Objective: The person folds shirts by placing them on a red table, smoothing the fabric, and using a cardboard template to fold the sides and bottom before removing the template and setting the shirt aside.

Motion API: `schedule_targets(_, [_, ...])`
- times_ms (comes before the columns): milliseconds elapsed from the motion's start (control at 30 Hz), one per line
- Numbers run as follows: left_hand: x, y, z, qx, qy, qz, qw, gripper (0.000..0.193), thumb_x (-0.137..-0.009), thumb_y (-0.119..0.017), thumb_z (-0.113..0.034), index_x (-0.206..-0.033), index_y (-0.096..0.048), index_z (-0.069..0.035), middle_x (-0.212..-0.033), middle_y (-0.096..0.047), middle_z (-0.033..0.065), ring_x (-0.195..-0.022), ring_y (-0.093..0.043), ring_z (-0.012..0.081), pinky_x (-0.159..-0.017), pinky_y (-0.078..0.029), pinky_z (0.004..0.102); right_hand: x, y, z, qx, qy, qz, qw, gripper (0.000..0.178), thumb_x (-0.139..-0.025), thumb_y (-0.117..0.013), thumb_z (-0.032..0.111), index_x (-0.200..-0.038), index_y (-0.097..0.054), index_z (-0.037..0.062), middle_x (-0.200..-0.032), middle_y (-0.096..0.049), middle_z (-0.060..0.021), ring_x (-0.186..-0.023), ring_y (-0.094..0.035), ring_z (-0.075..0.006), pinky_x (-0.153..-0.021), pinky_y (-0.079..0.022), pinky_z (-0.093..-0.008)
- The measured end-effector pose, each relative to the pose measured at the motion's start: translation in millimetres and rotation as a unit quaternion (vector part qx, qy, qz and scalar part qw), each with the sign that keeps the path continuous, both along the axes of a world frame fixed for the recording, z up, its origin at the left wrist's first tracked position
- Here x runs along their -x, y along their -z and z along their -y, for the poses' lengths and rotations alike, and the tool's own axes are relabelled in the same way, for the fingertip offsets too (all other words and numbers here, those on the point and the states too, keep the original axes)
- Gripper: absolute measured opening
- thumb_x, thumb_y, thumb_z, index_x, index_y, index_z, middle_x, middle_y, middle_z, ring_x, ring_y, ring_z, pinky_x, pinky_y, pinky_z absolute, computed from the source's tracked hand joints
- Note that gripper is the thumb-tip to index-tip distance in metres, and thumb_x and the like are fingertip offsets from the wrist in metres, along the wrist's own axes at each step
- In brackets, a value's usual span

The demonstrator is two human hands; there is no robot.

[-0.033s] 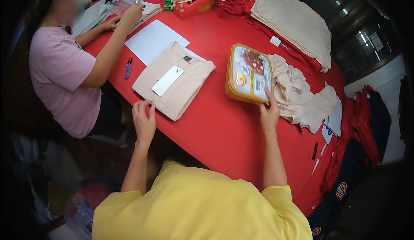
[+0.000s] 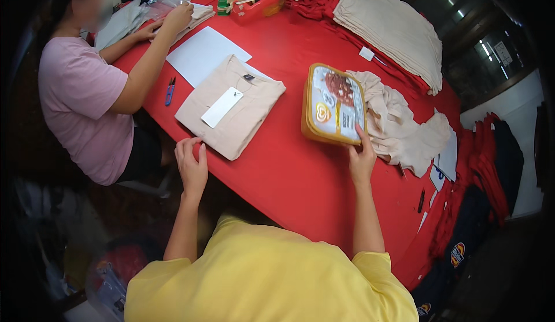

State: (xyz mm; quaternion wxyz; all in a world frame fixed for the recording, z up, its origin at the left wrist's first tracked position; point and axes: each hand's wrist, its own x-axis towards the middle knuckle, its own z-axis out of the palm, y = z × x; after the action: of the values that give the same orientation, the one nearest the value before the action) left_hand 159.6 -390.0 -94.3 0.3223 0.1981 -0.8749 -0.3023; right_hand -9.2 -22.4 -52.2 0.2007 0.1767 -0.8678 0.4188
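Over the red table [image 2: 272,177], beside rumpled cloth [image 2: 399,122], the tub [image 2: 335,105] is held at its near right corner by the right hand [image 2: 362,161], that forearm [image 2: 368,223] stretched forward, while the left hand [image 2: 192,170], loosely bent and parted, is poised close by the folded shirt's [image 2: 248,122] near corner.

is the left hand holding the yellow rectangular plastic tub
No, the right hand holds the tub, well away from the left hand.
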Motion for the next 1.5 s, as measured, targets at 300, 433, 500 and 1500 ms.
schedule_targets(300, [25,13,-4,-0.501,-0.039,-0.126,0.855,0.083,-0.09,-0.065,-0.011,-0.152,-0.011,-0.016,-0.145,-0.029,0.0203,-0.123,-0.046,0.0297,-0.092,-0.049,0.037,-163,-14,-88,-0.003,0.103,0.061,0.993,0.055,-0.071,-0.059,-0.01,-0.124,-0.059,0.002,-0.108,-0.064,-0.0153,-0.098,-0.063,-0.0256,-0.085,-0.05,-0.0335])
schedule_targets(433, [47,23,15,-0.446,0.034,-0.055,0.893,0.081,-0.08,-0.073,-0.01,-0.148,-0.028,-0.012,-0.138,-0.034,0.022,-0.121,-0.047,0.0311,-0.094,-0.047,0.0382,-205,-14,-96,0.042,0.156,0.113,0.98,0.059,-0.071,-0.053,-0.015,-0.127,-0.057,0.0006,-0.117,-0.062,-0.0131,-0.107,-0.06,-0.0211,-0.093,-0.047,-0.0321])
schedule_targets(500, [55,54,39,-0.354,0.01,0.008,0.935,0.08,-0.075,-0.077,-0.011,-0.144,-0.035,-0.008,-0.133,-0.038,0.0215,-0.119,-0.048,0.0327,-0.096,-0.045,0.0388,-213,-9,-91,0.055,0.161,0.114,0.979,0.058,-0.072,-0.053,-0.016,-0.128,-0.056,0.0007,-0.118,-0.062,-0.0124,-0.107,-0.059,-0.0205,-0.093,-0.048,-0.0323])
schedule_targets(1500, [296,40,8,-0.119,-0.057,-0.058,0.99,0.071,-0.074,-0.079,-0.025,-0.129,-0.046,0.005,-0.126,-0.045,0.0305,-0.118,-0.043,0.0428,-0.101,-0.038,0.0461,-196,-30,-44,-0.043,0.221,0.024,0.974,0.056,-0.068,-0.054,-0.012,-0.121,-0.06,0.0016,-0.11,-0.063,-0.0194,-0.098,-0.063,-0.0318,-0.085,-0.05,-0.0349])
